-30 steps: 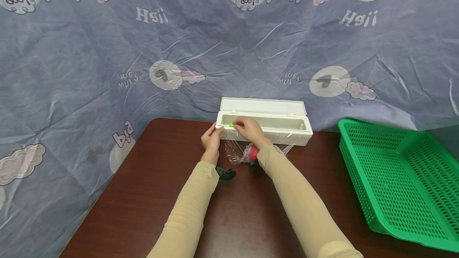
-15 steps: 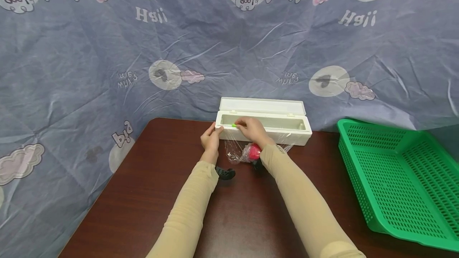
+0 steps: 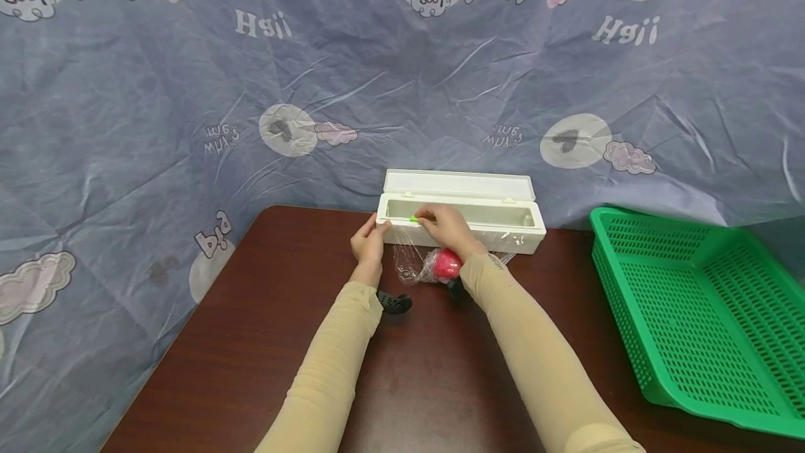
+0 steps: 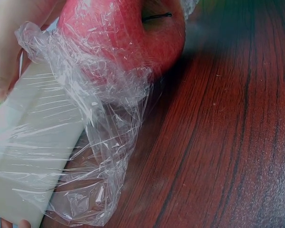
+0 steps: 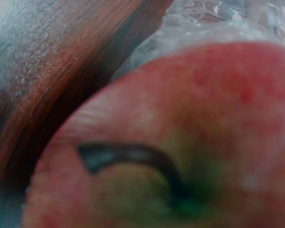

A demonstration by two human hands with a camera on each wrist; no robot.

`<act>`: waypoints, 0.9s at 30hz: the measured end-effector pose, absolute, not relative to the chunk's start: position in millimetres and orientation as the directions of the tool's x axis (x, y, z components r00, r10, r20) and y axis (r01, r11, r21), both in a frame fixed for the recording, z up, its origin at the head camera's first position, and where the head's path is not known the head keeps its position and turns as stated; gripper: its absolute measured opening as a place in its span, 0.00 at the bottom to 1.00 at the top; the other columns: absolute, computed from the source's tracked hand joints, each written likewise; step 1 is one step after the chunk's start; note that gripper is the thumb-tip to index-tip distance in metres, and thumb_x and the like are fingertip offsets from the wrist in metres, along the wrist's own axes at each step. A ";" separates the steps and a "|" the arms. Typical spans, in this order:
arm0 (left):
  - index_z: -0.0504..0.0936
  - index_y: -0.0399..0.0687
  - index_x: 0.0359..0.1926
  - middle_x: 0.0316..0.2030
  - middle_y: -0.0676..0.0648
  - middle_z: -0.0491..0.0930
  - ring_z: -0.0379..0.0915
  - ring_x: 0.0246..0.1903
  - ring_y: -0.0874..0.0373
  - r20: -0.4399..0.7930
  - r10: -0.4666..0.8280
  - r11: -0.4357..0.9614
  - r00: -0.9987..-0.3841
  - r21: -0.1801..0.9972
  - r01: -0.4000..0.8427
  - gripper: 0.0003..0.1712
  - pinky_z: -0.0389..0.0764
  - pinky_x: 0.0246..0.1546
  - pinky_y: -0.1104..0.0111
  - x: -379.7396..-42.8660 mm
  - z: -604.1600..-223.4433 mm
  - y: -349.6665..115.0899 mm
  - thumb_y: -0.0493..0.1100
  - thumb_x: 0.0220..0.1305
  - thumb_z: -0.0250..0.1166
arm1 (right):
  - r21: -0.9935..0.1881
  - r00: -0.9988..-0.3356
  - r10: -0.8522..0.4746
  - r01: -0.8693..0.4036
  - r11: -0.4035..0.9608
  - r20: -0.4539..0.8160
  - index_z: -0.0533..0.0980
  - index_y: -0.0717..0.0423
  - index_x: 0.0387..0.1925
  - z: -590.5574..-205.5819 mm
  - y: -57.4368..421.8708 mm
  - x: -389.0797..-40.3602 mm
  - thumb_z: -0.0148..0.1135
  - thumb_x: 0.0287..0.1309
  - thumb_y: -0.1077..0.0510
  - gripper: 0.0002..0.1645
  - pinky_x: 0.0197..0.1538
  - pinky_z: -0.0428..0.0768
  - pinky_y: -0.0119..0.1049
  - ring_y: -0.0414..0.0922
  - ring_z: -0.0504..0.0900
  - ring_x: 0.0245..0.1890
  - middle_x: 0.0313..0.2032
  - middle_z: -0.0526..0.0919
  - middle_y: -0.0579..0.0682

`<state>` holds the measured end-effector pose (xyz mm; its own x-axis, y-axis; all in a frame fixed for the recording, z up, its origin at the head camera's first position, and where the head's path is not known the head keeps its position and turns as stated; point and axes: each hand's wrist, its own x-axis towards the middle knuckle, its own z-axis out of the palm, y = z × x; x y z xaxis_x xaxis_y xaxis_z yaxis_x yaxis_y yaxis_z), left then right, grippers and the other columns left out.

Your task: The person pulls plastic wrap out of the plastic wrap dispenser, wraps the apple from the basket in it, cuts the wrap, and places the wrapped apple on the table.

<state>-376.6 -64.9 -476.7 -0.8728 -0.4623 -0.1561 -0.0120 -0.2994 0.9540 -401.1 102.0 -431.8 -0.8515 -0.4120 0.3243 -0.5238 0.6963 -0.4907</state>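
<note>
A long white cling film dispenser stands at the back of the table, its lid raised behind it. At its left end my left hand grips the corner, thumb on top of the front rim. My right hand pinches a small green slide cutter on that rim, left of the middle. Clear cling film hangs down the front, stretched and crumpled toward the table. Bundled in it, a red apple lies below my right wrist. Its curved stem shows large in the right wrist view.
To the right stands a green perforated plastic basket. Dark reddish wood covers the table, and a patterned grey-blue cloth hangs behind it. Black wrist-worn gear shows under the left wrist.
My right hand has slid a little to the right along the rim with the slide cutter, and more of the apple shows beside the sleeve. My left hand keeps its grip on the dispenser.
</note>
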 end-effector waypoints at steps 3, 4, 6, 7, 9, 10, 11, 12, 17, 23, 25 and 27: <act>0.81 0.48 0.54 0.57 0.45 0.75 0.70 0.57 0.54 -0.153 -0.457 -0.302 -0.876 0.953 -0.009 0.26 0.73 0.52 0.68 -376.3 -476.1 -65.4 0.39 0.50 0.72 | -0.481 -0.845 -0.419 -0.534 0.696 0.332 0.81 0.60 0.42 -431.2 102.6 -401.0 0.60 0.61 0.60 0.10 0.51 0.74 0.43 0.50 0.81 0.44 0.41 0.84 0.54; 0.80 0.48 0.54 0.57 0.45 0.74 0.70 0.57 0.54 -0.151 -0.456 -0.302 -0.877 0.953 -0.008 0.27 0.73 0.52 0.68 -376.0 -475.8 -65.4 0.39 0.50 0.72 | -0.475 -0.843 -0.422 -0.537 0.697 0.333 0.81 0.60 0.42 -431.0 102.7 -400.9 0.60 0.61 0.59 0.10 0.51 0.74 0.43 0.50 0.81 0.44 0.41 0.84 0.54; 0.80 0.46 0.55 0.57 0.45 0.74 0.69 0.57 0.54 -0.149 -0.454 -0.302 -0.878 0.953 -0.006 0.27 0.73 0.52 0.68 -375.4 -475.4 -65.5 0.39 0.50 0.72 | -0.464 -0.840 -0.427 -0.541 0.701 0.335 0.81 0.59 0.42 -430.7 103.0 -400.6 0.60 0.61 0.59 0.10 0.51 0.74 0.42 0.49 0.81 0.43 0.41 0.84 0.53; 0.79 0.46 0.55 0.57 0.45 0.74 0.69 0.58 0.54 -0.148 -0.454 -0.303 -0.879 0.953 -0.005 0.28 0.72 0.53 0.68 -375.3 -475.3 -65.6 0.39 0.50 0.72 | -0.459 -0.838 -0.429 -0.545 0.702 0.338 0.81 0.59 0.42 -430.4 103.2 -400.3 0.60 0.61 0.59 0.10 0.51 0.74 0.43 0.49 0.81 0.43 0.41 0.84 0.54; 0.79 0.45 0.55 0.57 0.44 0.74 0.69 0.58 0.53 -0.148 -0.453 -0.307 -0.879 0.952 -0.002 0.28 0.72 0.53 0.68 -375.4 -475.3 -65.6 0.39 0.50 0.72 | -0.449 -0.834 -0.434 -0.549 0.705 0.339 0.81 0.59 0.41 -430.4 103.4 -400.1 0.60 0.61 0.59 0.10 0.51 0.75 0.43 0.49 0.81 0.43 0.40 0.84 0.53; 0.79 0.45 0.55 0.57 0.44 0.74 0.69 0.58 0.53 -0.147 -0.453 -0.310 -0.879 0.951 0.000 0.28 0.72 0.53 0.68 -375.5 -475.1 -65.7 0.38 0.50 0.72 | -0.445 -0.833 -0.435 -0.551 0.705 0.341 0.81 0.59 0.41 -430.5 103.6 -400.1 0.60 0.61 0.59 0.10 0.50 0.75 0.43 0.49 0.81 0.43 0.40 0.84 0.53; 0.79 0.45 0.55 0.57 0.44 0.74 0.69 0.58 0.53 -0.148 -0.454 -0.312 -0.879 0.950 0.001 0.28 0.72 0.53 0.68 -375.6 -475.0 -65.8 0.38 0.50 0.72 | -0.443 -0.832 -0.436 -0.553 0.705 0.344 0.81 0.59 0.41 -430.7 103.8 -400.2 0.60 0.61 0.59 0.10 0.51 0.75 0.43 0.50 0.81 0.43 0.40 0.84 0.53; 0.80 0.45 0.54 0.56 0.44 0.75 0.69 0.58 0.53 -0.149 -0.455 -0.312 -0.878 0.950 0.001 0.27 0.72 0.53 0.68 -375.6 -474.9 -65.8 0.38 0.50 0.72 | -0.440 -0.830 -0.438 -0.556 0.705 0.346 0.81 0.59 0.41 -431.0 104.1 -400.4 0.60 0.61 0.59 0.10 0.51 0.75 0.43 0.50 0.81 0.43 0.41 0.84 0.53; 0.82 0.48 0.52 0.55 0.44 0.76 0.70 0.56 0.54 -0.155 -0.474 -0.295 -0.867 0.955 -0.009 0.26 0.72 0.53 0.68 -375.5 -475.0 -65.0 0.39 0.48 0.72 | -0.442 -0.827 -0.441 -0.561 0.700 0.349 0.81 0.59 0.42 -434.1 106.6 -401.9 0.59 0.62 0.59 0.10 0.51 0.74 0.44 0.51 0.80 0.44 0.42 0.84 0.53; 0.81 0.46 0.54 0.55 0.45 0.76 0.72 0.54 0.54 -0.155 -0.467 -0.292 -0.871 0.956 -0.014 0.27 0.72 0.53 0.67 -374.8 -475.4 -65.2 0.40 0.49 0.72 | -0.468 -0.824 -0.431 -0.565 0.680 0.368 0.81 0.60 0.41 -436.8 110.8 -401.2 0.60 0.61 0.60 0.10 0.51 0.74 0.44 0.51 0.81 0.43 0.41 0.84 0.54; 0.80 0.46 0.54 0.56 0.45 0.75 0.71 0.54 0.54 -0.154 -0.464 -0.291 -0.873 0.957 -0.015 0.27 0.72 0.53 0.67 -374.9 -475.1 -65.6 0.40 0.49 0.72 | -0.476 -0.826 -0.427 -0.562 0.676 0.367 0.81 0.60 0.41 -436.8 111.8 -400.9 0.60 0.61 0.60 0.10 0.51 0.74 0.44 0.51 0.81 0.43 0.41 0.84 0.54; 0.81 0.46 0.53 0.56 0.44 0.76 0.71 0.55 0.54 -0.152 -0.469 -0.292 -0.870 0.956 -0.009 0.27 0.72 0.53 0.68 -375.3 -474.4 -65.8 0.39 0.49 0.72 | -0.486 -0.827 -0.426 -0.561 0.670 0.367 0.81 0.61 0.42 -436.0 112.4 -400.4 0.60 0.61 0.60 0.10 0.51 0.74 0.44 0.51 0.81 0.43 0.41 0.83 0.55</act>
